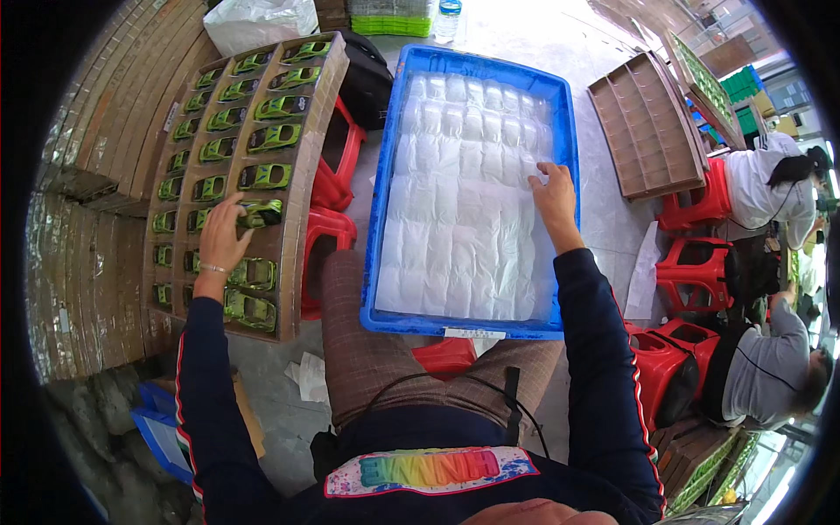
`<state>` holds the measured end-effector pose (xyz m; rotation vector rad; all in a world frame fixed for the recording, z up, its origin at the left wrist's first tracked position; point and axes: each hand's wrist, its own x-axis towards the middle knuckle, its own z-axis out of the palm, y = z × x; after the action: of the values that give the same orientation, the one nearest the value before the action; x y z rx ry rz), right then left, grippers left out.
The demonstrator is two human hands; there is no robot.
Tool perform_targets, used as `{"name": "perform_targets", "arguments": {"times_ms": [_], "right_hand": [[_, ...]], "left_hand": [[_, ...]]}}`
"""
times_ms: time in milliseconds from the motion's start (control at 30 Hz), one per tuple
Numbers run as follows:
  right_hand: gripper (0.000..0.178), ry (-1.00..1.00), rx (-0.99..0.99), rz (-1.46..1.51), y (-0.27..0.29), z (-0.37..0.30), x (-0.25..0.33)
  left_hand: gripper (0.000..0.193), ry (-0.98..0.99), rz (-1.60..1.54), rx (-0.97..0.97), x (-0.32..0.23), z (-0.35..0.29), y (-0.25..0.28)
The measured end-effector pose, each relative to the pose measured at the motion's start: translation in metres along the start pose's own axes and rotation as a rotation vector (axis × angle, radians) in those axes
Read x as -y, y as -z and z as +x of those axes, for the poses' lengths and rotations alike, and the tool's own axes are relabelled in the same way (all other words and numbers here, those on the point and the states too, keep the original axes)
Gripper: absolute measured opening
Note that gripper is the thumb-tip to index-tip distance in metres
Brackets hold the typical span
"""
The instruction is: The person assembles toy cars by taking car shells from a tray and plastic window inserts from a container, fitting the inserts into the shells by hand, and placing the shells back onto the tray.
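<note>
A divided cardboard tray (302,175) on my left carries rows of green toy car bodies (280,107) with dark markings. My left hand (222,238) reaches over it, thumb and fingers closed at the near end of one green toy car body (262,213) in the right-hand column. In front of me stands a blue plastic bin (372,254), with rows of lumpy items under a thin white sheet (455,206). My right hand (555,197) hovers at the bin's right side, above the sheet's edge. Its fingers are bent and apart, and nothing shows in them.
Red stools (332,236) stand under and beside the tray. Stacked cardboard trays (114,105) line the far left. An empty divided tray (643,127) lies at the right, near more red stools (696,276) and seated people (770,192). Paper scraps (308,378) lie on the floor.
</note>
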<state>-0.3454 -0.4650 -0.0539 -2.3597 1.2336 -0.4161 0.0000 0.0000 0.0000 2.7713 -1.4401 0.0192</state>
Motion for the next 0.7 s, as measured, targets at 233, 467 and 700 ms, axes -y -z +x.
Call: {"name": "perform_targets", "arguments": {"times_ms": [233, 467, 700], "right_hand": [[0.048, -0.017, 0.108, -0.241, 0.001, 0.031, 0.032], [0.067, -0.091, 0.239, -0.305, -0.008, 0.046, -0.004], [0.081, 0.059, -0.146, -0.315, -0.021, 0.002, 0.008]], "left_hand": [[0.041, 0.235, -0.406, -0.461, -0.008, -0.018, -0.013], [0.049, 0.388, -1.664, -0.471, -0.098, -0.030, 0.012], [0.052, 0.279, -2.071, -0.211, -0.170, -0.043, 0.010]]}}
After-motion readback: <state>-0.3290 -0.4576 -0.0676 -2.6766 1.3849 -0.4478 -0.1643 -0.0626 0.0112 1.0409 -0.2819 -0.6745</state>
